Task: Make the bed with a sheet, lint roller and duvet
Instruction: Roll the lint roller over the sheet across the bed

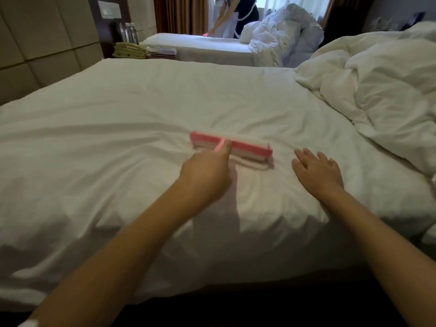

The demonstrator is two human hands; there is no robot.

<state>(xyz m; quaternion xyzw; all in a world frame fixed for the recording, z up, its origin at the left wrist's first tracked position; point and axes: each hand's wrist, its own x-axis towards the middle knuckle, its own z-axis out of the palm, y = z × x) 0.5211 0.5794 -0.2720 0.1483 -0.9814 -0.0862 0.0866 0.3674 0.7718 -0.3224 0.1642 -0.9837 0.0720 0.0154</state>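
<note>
Left hand (pixel 207 172) grips lint roller (pixel 232 147); right hand (pixel 317 172) flat on sheet (pixel 118 128).

You can read no text, label, brand or number anywhere in your view. The bottles (pixel 129 31) are too blurred and small for you to tell any print on them. The wall switch panel (pixel 109 9) and the lint roller (pixel 232 147) show you no legible marking.
</note>
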